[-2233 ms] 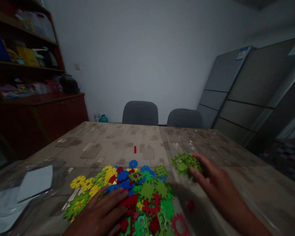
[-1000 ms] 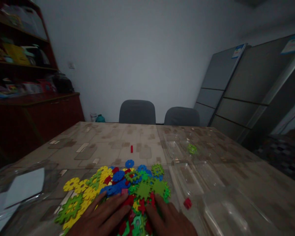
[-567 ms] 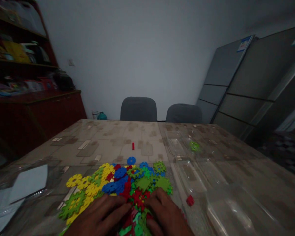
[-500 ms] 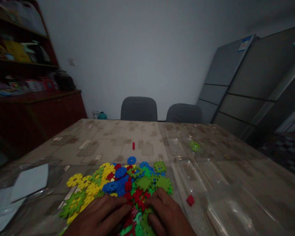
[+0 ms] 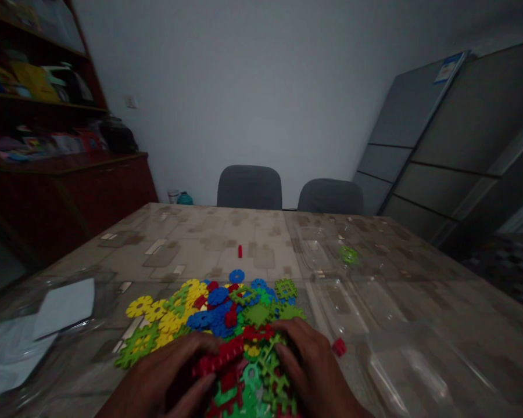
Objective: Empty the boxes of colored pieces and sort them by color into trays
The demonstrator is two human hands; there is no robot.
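Head view showed two bare hands on a jumbled pile of plastic pieces [image 5: 217,320], spread over a patterned table [image 5: 196,232]. With the pile's middle as the dial's centre, the left hand [image 5: 159,371] lay at 8 o'clock and the right hand [image 5: 316,360] at 4 o'clock. The left thumb and forefinger were pinched on a red toothed piece [image 5: 230,351], which stuck out from between them towards 2 o'clock. The right fingers were bent over the pile; a green lattice strip [image 5: 271,366] lay against the thumb, at its 8 o'clock, but whether it was gripped I could not tell.

The heaped pieces overlapped too much to be counted. Around the pile's rim, two yellow wheels [image 5: 139,306] lay between 9 and 10 o'clock, one green square lattice [image 5: 138,345] between 8 and 9, another green lattice [image 5: 285,288] at 2, and one blue wheel [image 5: 236,276] at 12. Apart from it lay one red bar [image 5: 240,251] at 12 o'clock and one red cube [image 5: 339,347] at 3. One clear tray [image 5: 358,325] stretched from 2 to 4 o'clock, with one bright green piece [image 5: 348,254] in a far compartment. Two grey chairs [image 5: 249,188] stood beyond the table, at 12 and between 1 and 2 o'clock.
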